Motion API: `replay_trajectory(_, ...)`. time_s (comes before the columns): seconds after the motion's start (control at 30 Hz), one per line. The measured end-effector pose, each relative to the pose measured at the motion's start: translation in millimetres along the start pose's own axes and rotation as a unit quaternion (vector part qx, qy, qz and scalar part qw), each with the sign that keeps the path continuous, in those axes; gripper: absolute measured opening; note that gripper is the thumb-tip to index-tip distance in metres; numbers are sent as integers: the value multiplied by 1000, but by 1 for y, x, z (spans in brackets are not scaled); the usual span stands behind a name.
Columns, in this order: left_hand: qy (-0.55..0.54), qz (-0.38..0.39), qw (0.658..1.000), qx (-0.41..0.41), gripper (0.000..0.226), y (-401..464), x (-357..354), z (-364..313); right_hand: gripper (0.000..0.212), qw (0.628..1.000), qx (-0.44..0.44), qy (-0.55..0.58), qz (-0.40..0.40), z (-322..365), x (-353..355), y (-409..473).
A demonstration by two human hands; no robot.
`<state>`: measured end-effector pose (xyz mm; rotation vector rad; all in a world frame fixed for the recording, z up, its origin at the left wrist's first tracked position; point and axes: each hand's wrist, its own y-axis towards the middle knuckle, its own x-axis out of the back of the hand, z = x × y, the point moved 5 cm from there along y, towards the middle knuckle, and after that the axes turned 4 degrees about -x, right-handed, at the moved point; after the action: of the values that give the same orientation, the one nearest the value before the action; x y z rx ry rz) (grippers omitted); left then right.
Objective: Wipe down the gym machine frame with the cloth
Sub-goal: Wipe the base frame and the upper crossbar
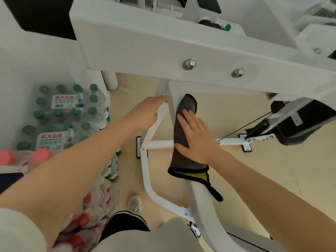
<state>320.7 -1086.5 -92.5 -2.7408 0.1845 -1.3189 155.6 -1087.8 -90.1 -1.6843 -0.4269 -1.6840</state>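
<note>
My right grip, fingers flat, presses the cloth on the frame; left grip, fingers apart, rests on a strut. Water bottle packs crowd the left.

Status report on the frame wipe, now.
Right hand flat, pressing dark cloth onto white frame upright. Left hand braced on the side strut, fingers straight. Water bottle packs on floor at left, off the frame.

machine frame is plain white, cloth dark grey with black edging and what looks like yellow backing, water bottles have green caps.
</note>
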Motion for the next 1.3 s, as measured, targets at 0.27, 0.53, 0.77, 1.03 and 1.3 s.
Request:
replay_trajectory(0.27,-32,-60,997,32,64,-31,2,-16,74,985,169,-7,-32,5,0,-4)
replay_trajectory(0.53,-49,-76,993,74,61,-55,-10,-27,51,964,264,-18,-40,16,1,-2)
replay_trajectory(0.77,-17,-65,996,58,59,-74,-8,-35,79,981,176,78,-37,20,-1,-12)
replay_trajectory(1.03,29,28,999,-30,62,-48,-36,-65,81,990,-37,127,-40,14,-17,-36)
replay_trajectory(1.3,92,48,994,-25,65,-43,-41,-71,91,965,-164,202,-34,16,-18,-54)
